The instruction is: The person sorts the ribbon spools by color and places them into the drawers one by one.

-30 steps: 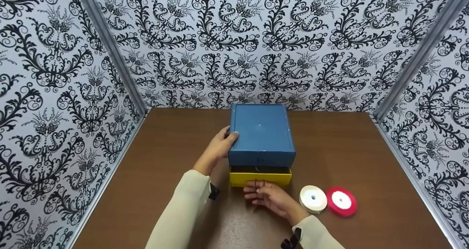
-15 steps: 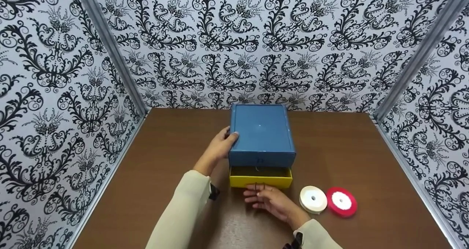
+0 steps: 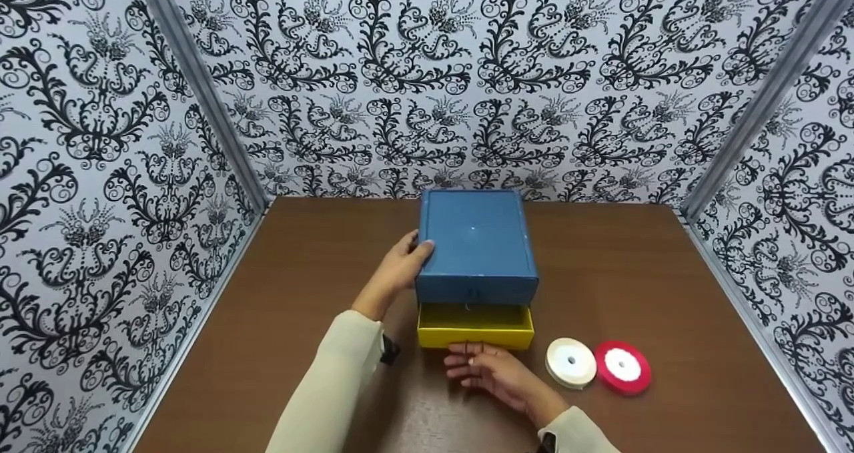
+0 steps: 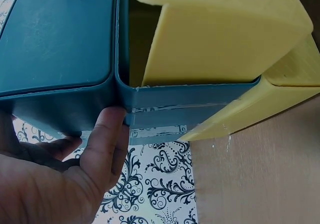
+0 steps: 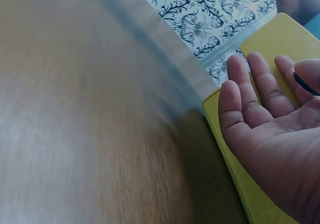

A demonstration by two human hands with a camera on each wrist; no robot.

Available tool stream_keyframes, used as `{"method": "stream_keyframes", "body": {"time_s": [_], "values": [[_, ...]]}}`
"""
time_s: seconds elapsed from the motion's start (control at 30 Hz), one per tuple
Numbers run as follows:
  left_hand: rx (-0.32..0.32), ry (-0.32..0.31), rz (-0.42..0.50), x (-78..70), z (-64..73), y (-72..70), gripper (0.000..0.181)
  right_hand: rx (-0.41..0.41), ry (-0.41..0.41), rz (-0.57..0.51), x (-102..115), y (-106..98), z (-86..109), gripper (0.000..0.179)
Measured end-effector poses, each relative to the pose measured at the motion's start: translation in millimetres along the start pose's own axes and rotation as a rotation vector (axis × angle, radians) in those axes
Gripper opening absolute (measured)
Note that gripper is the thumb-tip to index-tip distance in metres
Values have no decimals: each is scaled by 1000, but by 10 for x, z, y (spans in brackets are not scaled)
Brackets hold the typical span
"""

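Note:
A blue drawer box [image 3: 475,233] stands at the middle of the table, with a yellow drawer [image 3: 475,338] partly out below its blue upper front. My left hand [image 3: 402,261] grips the box's left side, thumb over the top edge; in the left wrist view the thumb and fingers lie at the blue casing's corner. My right hand [image 3: 495,378], palm up, has its bent fingers hooked at the middle of the yellow front, where thin dark strands cross them. From the right wrist, its fingers [image 5: 265,94] overlap the yellow drawer front.
To the right of my right hand, a cream ribbon spool [image 3: 559,367] and a red ribbon spool [image 3: 642,373] lie side by side on the brown table [image 3: 320,239]. Patterned walls [image 3: 427,106] enclose the table at the back and both sides.
The yellow drawer has slid further out toward me, along with my right hand, and more of its inside shows. My left hand and the blue box have stayed in place.

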State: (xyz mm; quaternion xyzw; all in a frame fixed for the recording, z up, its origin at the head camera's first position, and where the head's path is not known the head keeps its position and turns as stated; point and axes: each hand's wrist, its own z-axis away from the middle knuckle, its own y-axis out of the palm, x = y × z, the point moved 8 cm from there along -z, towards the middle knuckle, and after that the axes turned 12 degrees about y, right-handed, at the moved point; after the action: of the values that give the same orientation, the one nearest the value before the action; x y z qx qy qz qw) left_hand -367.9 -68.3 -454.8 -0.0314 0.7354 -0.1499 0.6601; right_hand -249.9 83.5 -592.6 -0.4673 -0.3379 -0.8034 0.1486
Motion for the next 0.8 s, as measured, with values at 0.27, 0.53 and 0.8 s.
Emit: {"method": "stream_keyframes", "body": {"time_s": [0.27, 0.53, 0.8], "values": [[6, -10, -11, -8, 11, 1, 67, 21, -18, -13, -36, 47, 43, 47], [-4, 22, -15, -38, 3, -14, 62, 14, -3, -21, -61, 81, 64, 48], [-1, 31, 10, -48, -9, 22, 61, -6, 12, -19, -97, 82, 103, 47]]}}
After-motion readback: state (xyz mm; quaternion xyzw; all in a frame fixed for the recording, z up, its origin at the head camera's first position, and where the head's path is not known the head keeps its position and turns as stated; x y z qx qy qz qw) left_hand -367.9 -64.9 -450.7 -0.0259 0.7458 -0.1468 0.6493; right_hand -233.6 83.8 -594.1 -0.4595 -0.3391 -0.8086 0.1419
